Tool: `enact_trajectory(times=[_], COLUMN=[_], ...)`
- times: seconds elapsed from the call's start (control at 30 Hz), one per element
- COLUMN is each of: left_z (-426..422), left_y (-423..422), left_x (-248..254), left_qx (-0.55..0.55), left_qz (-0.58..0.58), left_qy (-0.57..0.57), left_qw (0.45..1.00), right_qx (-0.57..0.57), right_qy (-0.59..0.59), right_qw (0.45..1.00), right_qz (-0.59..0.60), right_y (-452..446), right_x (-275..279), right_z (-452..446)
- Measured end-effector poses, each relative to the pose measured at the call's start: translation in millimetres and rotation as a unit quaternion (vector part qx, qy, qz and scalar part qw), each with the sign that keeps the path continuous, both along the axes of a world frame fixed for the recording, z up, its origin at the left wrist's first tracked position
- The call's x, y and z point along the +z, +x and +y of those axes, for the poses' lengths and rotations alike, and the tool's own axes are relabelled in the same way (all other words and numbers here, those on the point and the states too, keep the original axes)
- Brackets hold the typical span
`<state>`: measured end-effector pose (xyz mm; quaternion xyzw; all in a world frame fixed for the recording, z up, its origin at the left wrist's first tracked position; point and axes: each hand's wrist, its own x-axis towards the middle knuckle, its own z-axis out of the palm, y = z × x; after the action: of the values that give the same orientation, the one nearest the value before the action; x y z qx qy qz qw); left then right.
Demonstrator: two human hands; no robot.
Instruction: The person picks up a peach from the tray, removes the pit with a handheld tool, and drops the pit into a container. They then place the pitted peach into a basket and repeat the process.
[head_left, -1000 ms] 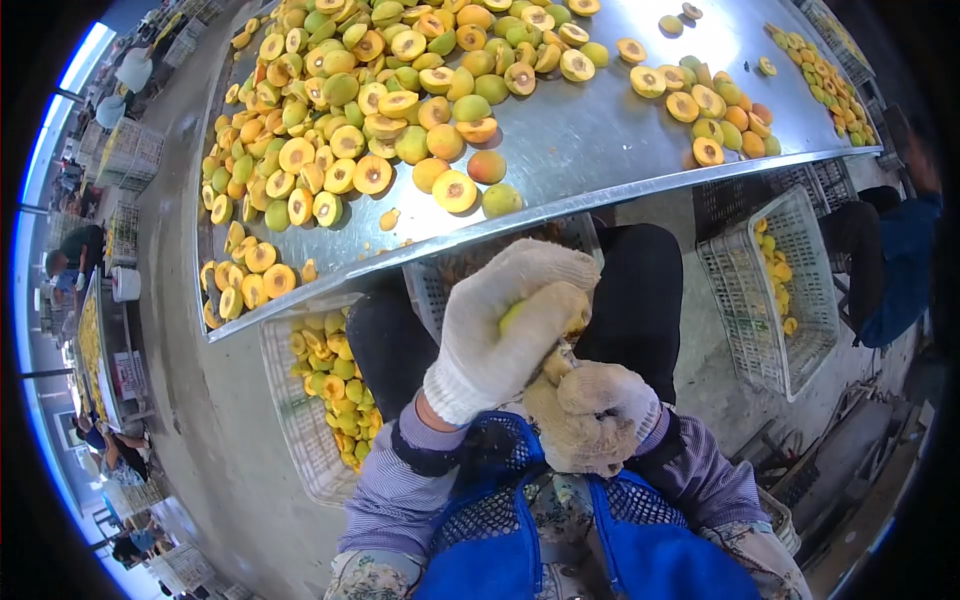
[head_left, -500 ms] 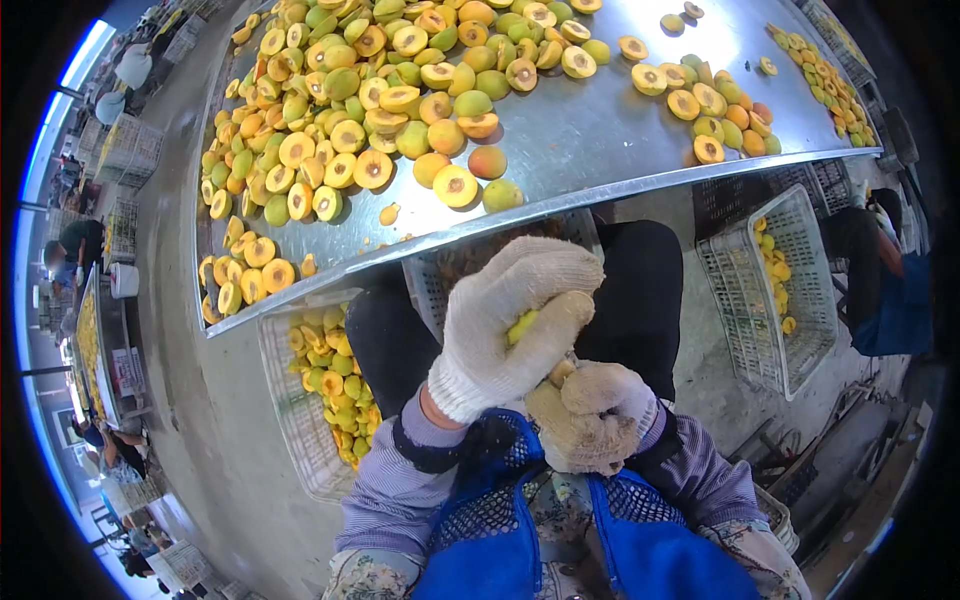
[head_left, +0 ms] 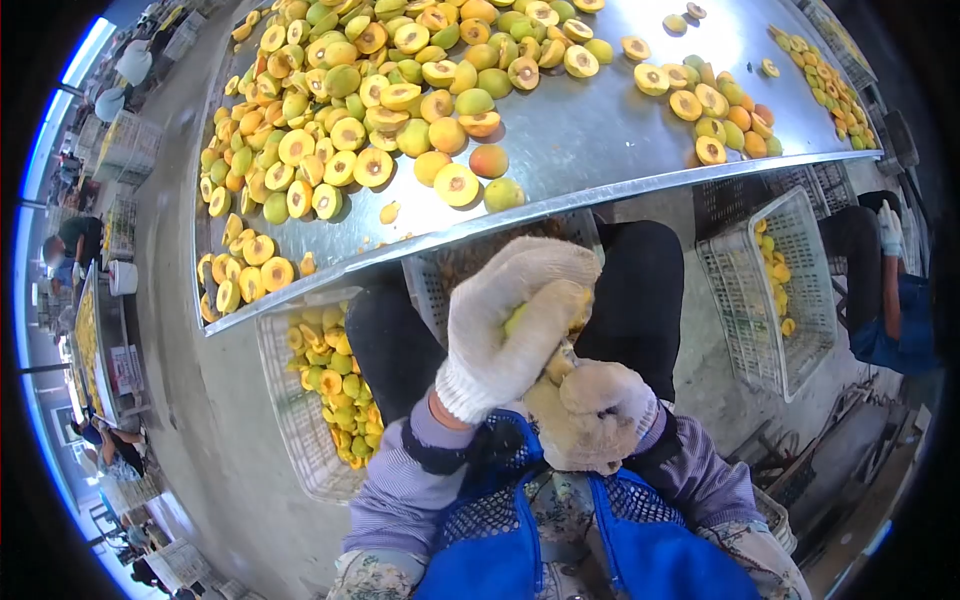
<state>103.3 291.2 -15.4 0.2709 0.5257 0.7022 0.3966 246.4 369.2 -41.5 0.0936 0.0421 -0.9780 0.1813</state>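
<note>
My left hand (head_left: 490, 340), in a white knitted glove, is closed around a yellow-green peach half (head_left: 515, 320); most of the fruit is hidden by the fingers. Just below it, my right hand (head_left: 600, 415), in a stained glove, is closed on a small hand tool (head_left: 563, 360). Its metal end points up to the fruit; the glove covers its handle. Beyond my hands, many cut peach halves (head_left: 345, 135) are heaped on the metal table (head_left: 590, 150), some cut side up with brown centres.
A crate (head_left: 300, 440) of peach pieces stands on the floor at my left. Another crate (head_left: 720, 300) holding yellow pieces is at my right. Under the table edge, a crate (head_left: 425, 295) sits between my knees. A co-worker's gloved hand (head_left: 889, 230) shows at far right.
My left hand has turned slightly, and yellow fruit now shows at its fingertips. More of the tool's metal end is visible. The co-worker's hand at far right has moved.
</note>
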Motion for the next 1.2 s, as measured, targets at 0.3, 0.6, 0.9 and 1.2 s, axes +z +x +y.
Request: enact_trajectory(times=[0.3, 0.6, 0.9, 1.2], left_z=[9.1, -44.1, -51.9, 57.8], left_y=[8.9, -38.1, -95.3, -138.2], left_x=[-19.5, -47.4, -76.0, -129.8], left_qx=[0.026, 0.207, 0.234, 0.086], left_qz=[-0.132, -0.150, 0.378, 0.391], left_qy=[0.109, -0.010, -0.309, -0.422], left_qw=[0.985, 0.967, 0.841, 0.813], right_qx=[0.029, 0.062, 0.123, 0.091], right_qy=[-0.030, 0.165, 0.363, 0.479], right_qw=[0.996, 0.984, 0.921, 0.868], right_qz=[0.083, 0.001, -0.067, -0.097], right_y=[-6.6, 0.4, -21.9, -26.8], right_x=[3.0, 4.0, -3.3, 1.7], right_z=[3.1, 24.7, 26.2, 28.8])
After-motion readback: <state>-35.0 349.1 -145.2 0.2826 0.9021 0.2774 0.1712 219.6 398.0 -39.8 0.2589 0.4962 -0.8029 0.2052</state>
